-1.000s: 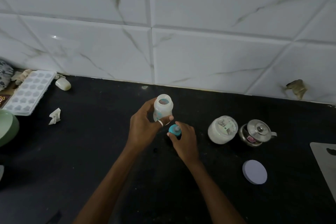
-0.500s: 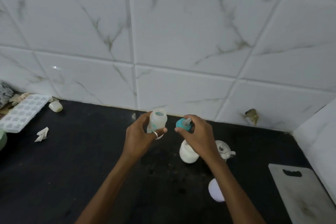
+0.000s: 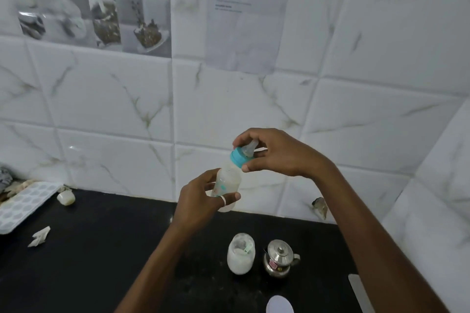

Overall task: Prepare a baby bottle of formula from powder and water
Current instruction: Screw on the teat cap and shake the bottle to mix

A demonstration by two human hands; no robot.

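Over the black stone counter [image 3: 101,249] I see the left hand [image 3: 198,201] curled round the translucent plastic baby bottle [image 3: 227,181], held tilted in the air. The right hand [image 3: 277,155], up and to its right, pinches the teal screw ring with clear teat [image 3: 239,156] at the bottle's mouth.

translucent plastic bottle [image 3: 227,183], shiny metal pot [image 3: 278,260], matt black counter [image 3: 101,249], glossy marbled tiles [image 3: 114,104].
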